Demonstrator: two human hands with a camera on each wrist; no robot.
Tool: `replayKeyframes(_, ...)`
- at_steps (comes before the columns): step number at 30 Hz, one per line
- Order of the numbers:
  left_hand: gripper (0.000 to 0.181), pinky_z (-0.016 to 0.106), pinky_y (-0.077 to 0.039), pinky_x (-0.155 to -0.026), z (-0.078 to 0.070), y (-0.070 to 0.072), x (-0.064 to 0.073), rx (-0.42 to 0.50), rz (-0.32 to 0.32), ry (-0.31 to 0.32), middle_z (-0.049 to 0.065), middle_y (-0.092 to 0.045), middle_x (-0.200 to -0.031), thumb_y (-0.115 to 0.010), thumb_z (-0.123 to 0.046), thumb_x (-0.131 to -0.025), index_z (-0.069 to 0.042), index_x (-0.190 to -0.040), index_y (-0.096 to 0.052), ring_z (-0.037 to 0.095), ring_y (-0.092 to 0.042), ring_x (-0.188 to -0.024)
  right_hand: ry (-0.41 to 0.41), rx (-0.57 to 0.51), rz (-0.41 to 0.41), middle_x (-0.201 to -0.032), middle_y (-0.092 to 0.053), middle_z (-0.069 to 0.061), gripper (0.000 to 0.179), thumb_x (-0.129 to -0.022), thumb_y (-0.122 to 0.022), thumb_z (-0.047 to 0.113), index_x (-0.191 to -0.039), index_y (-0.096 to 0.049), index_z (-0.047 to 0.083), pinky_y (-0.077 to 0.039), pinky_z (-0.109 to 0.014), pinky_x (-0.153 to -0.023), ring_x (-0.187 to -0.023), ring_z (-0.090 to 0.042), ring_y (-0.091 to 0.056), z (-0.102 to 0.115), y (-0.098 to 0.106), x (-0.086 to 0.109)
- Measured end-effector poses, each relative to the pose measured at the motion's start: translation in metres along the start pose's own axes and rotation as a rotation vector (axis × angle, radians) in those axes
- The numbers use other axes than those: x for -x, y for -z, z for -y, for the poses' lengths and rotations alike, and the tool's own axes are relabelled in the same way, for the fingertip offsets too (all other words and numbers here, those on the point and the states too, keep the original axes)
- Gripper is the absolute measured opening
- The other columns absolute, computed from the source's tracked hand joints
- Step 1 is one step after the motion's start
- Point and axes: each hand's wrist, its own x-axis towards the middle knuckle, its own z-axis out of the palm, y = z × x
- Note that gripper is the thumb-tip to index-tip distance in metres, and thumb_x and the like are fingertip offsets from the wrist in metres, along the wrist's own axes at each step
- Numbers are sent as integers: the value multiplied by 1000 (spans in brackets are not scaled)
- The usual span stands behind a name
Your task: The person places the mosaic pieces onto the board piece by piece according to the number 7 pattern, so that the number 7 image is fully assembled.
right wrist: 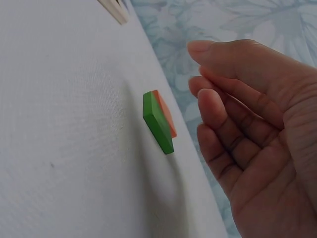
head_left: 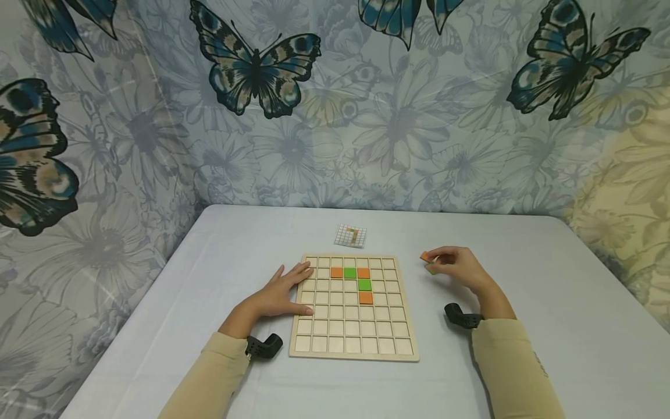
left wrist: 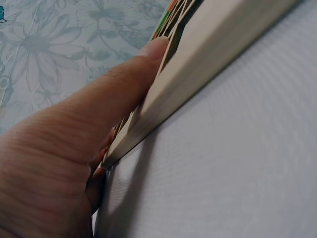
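Observation:
A wooden grid board [head_left: 319, 346] lies on the table, with several orange and green square tiles set in its cells, forming a row that turns downward. My left hand [head_left: 274, 294] rests on the board's left edge, fingers spread and thumb lying on the frame; the left wrist view shows that thumb [left wrist: 124, 82] along the wooden rim. To the right of the board, my right hand [head_left: 460, 267] is over a loose orange tile [head_left: 424, 256] and a green tile [head_left: 431, 270]. In the right wrist view its fingers are loosely bent, apart from the green tile [right wrist: 156, 124] and the orange tile [right wrist: 166, 114].
Behind the board lies a small printed grid card [head_left: 350, 236] with a coloured pattern. A white cloth covers the table [head_left: 251, 233]. Butterfly-patterned fabric [head_left: 335, 145] hangs behind and at the left. Each wrist wears a black camera mount [head_left: 264, 347].

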Motion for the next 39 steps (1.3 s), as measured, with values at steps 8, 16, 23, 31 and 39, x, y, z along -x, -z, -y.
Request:
replayKeyframes(8, 96, 50, 9, -118, -3, 0, 0, 8, 1, -3, 3, -14, -158, -76, -48, -72, -11, -147, -29, 27, -8, -146, 5, 21, -62, -94, -65, -11, 39, -80, -73, 19, -111, -65, -3, -48, -19, -64, -73, -2, -56, -8, 3, 1)
replayKeyframes(16, 96, 51, 9, -117, -2, 1, 0, 3, 3, -11, 4, -14, -158, -76, -48, -72, -11, -147, -29, 28, -8, -146, -36, 20, -62, -85, -63, 4, 40, -81, -73, 19, -112, -64, -5, -48, -18, -64, -72, -1, -56, -14, 6, 3)
replayKeyframes(23, 95, 50, 9, -117, -2, 1, 0, -7, 8, -17, 5, -14, -158, -75, -48, -73, -10, -147, -29, 27, -8, -146, -23, 47, -39, -83, -63, -1, 37, -81, -72, 15, -110, -64, -7, -47, -18, -58, -69, -2, -53, -18, 4, 4)
replayKeyframes(31, 97, 49, 9, -118, -1, 0, 0, -10, 6, -1, 2, -13, -158, -75, -49, -72, -11, -148, -28, 25, -8, -146, -12, 111, -37, -88, -62, -11, 37, -78, -75, 14, -108, -65, -5, -46, -17, -60, -72, -5, -51, -20, 1, 0)
replayKeyframes(39, 96, 48, 10, -118, -1, 0, 0, -9, 10, 0, 1, -12, -158, -75, -49, -73, -12, -148, -28, 24, -6, -146, -28, 147, -34, -84, -61, -8, 37, -78, -74, 12, -109, -65, -5, -45, -19, -59, -71, -9, -50, -21, 1, 0)
